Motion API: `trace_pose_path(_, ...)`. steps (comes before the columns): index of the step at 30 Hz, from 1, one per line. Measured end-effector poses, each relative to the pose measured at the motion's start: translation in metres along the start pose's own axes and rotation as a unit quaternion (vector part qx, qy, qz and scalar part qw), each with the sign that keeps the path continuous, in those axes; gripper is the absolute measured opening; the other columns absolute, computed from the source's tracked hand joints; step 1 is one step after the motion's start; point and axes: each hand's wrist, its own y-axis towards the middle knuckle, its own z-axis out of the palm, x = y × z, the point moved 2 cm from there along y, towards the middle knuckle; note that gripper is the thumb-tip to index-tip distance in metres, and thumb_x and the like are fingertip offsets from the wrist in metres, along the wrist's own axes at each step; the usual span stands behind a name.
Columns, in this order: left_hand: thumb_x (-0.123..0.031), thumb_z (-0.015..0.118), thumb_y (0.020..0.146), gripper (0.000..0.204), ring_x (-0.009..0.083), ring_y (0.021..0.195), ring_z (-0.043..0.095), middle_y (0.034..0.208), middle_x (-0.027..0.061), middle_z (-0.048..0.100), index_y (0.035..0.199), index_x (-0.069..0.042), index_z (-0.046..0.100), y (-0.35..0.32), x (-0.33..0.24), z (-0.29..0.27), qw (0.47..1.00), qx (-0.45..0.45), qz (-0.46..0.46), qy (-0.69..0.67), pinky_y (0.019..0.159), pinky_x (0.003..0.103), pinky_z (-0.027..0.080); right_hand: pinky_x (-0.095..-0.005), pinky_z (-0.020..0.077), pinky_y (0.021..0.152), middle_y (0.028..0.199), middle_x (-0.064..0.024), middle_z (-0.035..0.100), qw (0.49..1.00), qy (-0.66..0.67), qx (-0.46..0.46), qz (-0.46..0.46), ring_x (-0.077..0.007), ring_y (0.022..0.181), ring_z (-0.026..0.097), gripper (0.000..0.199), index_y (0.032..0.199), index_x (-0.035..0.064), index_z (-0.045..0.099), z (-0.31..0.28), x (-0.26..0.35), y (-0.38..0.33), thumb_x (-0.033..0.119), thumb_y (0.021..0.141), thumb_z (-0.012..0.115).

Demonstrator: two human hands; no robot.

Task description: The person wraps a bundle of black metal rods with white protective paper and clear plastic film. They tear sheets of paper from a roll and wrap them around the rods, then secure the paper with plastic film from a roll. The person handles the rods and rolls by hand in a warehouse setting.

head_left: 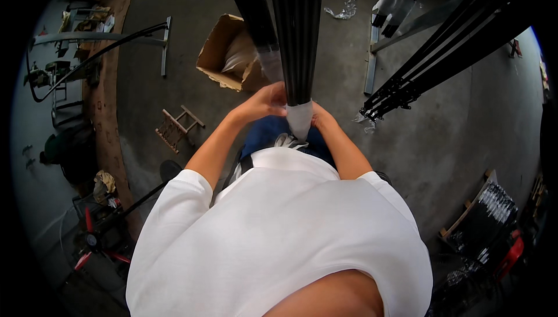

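A bundle of long black bars [296,38] runs from the top of the view down to my lap, its near end covered in whitish plastic wrap [299,120]. My left hand [267,102] is curled against the left side of this end, thumb and fingers closed on the wrap, some fingertips hidden behind the bars. On the right side, my right hand [319,115] touches the wrapped end; its fingers are mostly out of sight behind it. Just left of the bundle stands another black bundle [250,9], also with a plastic-wrapped end, close to my left hand.
An open cardboard box [212,52] with pale material inside stands ahead on the left, near a small wooden stool [177,126]. At right, more black bars [424,55] lean by a metal stand [370,55]. Plastic scraps [343,9] lie on the grey floor. A pedestal fan [92,240] is at lower left.
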Motion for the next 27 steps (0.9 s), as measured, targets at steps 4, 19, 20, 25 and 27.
trace_pose_path(4,0.005,0.058,0.074,0.031,0.0123,0.096,0.051,0.1,0.0054,0.058,0.105,0.001,0.053,0.006,0.009,-0.017,0.995,0.001,-0.055,0.085,0.085,0.027,0.042,-0.0238,0.0456,0.051,0.075,-0.0029,0.06,1.0,-0.007,0.015,-0.022,-0.0103,0.062,0.058,0.019,0.089,0.0044,0.06,-0.015,-0.01,0.013,0.022,0.081,0.058)
trace_pose_path(19,0.002,0.05,0.081,0.01,0.0053,0.068,0.044,0.074,-0.002,0.048,0.089,-0.004,0.05,-0.016,0.036,0.021,0.964,-0.251,0.079,-0.036,0.059,0.019,0.038,-0.0224,0.0441,0.073,0.086,0.0028,0.059,0.905,-0.279,-0.058,-0.315,-0.0052,0.081,0.051,0.029,0.095,0.0044,0.06,0.028,0.006,-0.046,-0.004,0.068,0.065)
trace_pose_path(20,-0.004,0.052,0.083,0.01,0.0057,0.072,0.047,0.078,-0.0012,0.051,0.093,-0.004,0.051,-0.019,0.035,0.022,0.965,-0.233,0.075,-0.093,0.061,0.019,0.04,-0.0226,0.044,0.073,0.087,0.0027,0.059,0.891,-0.3,-0.07,-0.335,-0.0052,0.082,0.051,0.03,0.096,0.0045,0.061,0.021,0.002,-0.043,-0.004,0.067,0.066)
trace_pose_path(25,-0.013,0.055,0.085,0.029,0.0068,0.086,0.049,0.093,-0.0018,0.053,0.112,-0.006,0.051,-0.008,0.068,0.014,0.969,-0.21,0.125,0.032,0.077,0.02,0.039,-0.0219,0.0435,0.071,0.087,0.0043,0.06,0.883,-0.296,-0.044,-0.362,-0.0045,0.081,0.051,0.023,0.096,0.0053,0.062,0.009,-0.004,-0.028,0.004,0.074,0.067)
trace_pose_path(27,-0.014,0.052,0.087,0.031,0.0084,0.094,0.049,0.103,-0.0002,0.054,0.115,-0.003,0.047,-0.012,0.054,0.031,0.985,-0.125,0.067,-0.095,0.083,0.023,0.039,-0.0222,0.0442,0.073,0.09,0.0005,0.061,0.893,-0.291,-0.044,-0.34,-0.0065,0.082,0.054,0.025,0.098,0.0042,0.062,0.007,-0.003,-0.023,0.006,0.074,0.068)
